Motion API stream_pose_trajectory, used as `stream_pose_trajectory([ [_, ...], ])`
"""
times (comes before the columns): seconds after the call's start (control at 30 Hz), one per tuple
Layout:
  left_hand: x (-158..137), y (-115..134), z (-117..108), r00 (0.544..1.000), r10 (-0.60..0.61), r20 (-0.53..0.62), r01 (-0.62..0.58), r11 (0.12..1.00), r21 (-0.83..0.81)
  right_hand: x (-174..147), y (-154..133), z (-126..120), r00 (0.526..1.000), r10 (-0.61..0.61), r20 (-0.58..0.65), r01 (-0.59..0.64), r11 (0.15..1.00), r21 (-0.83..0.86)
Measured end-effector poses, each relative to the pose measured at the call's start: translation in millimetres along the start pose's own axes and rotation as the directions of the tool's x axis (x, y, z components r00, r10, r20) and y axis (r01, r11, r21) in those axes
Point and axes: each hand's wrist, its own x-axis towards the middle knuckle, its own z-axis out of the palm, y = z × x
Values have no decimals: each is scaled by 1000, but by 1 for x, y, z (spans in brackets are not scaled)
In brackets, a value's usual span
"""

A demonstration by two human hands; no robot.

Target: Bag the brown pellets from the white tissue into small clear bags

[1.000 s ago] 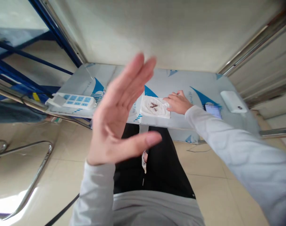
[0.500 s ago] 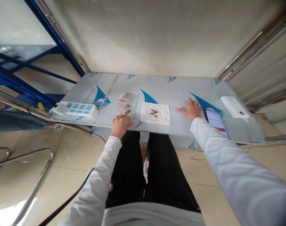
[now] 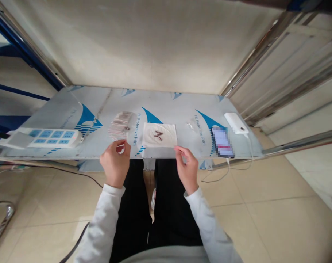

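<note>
Several brown pieces (image 3: 157, 135) lie on a white napkin (image 3: 169, 133) in the head view. The left hand (image 3: 115, 161) curls near a clear packet (image 3: 120, 123), the right hand (image 3: 188, 168) at the napkin's near corner; whether either pinches anything, one cannot tell.

Table (image 3: 166, 99) with white cloth (image 3: 168, 136), phone (image 3: 222, 141), power strip (image 3: 55, 138)

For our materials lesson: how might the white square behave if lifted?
The white square is probably floppy, as it looks thin and lies flat. It is likely light, resembling cloth or tissue. The brown pieces on it might slide off, if loose.
</note>
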Motion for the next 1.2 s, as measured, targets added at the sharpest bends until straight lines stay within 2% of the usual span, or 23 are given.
stream_pose_trajectory([
  [0.07,-11,23,7,993,-89,80,107,957,-268,4,-25,19,995,-4,99,-13,986,168],
  [0.13,-19,41,19,969,-67,239,198,789,-581,16,-41,35,986,15,164,-61,960,273],
  [0.17,-20,47,26,959,-51,280,234,700,-675,23,-45,41,983,39,180,-95,946,310],
  [0.23,-19,54,36,940,-6,341,278,595,-754,33,-45,47,977,94,189,-158,919,360],
  [0.3,-15,54,41,920,38,389,299,572,-764,38,-39,48,976,124,176,-182,914,363],
  [0.4,-10,47,40,896,90,436,292,619,-729,37,-30,44,978,103,181,-155,940,303],
  [0.5,-11,40,36,910,85,405,227,716,-661,34,-27,43,969,107,222,-178,927,329],
  [0.57,-12,39,33,917,70,393,218,736,-641,33,-28,44,966,111,233,-191,915,355],
  [0.7,-13,43,29,873,71,482,337,627,-702,34,-31,40,968,46,245,-124,941,314],
  [0.83,-16,48,29,854,25,519,429,531,-731,28,-36,36,984,-13,180,-22,981,191],
  [0.9,-18,49,30,851,24,525,448,490,-748,24,-39,36,987,-9,163,-20,985,172],
  [0.97,-19,48,31,855,40,517,443,459,-770,21,-39,37,983,34,183,-81,964,255],
  [1.1,-17,42,29,848,103,520,422,463,-780,23,-33,36,944,125,305,-259,853,453],
  [1.2,-13,41,25,814,156,559,399,551,-733,26,-28,32,920,96,380,-270,859,435],
])
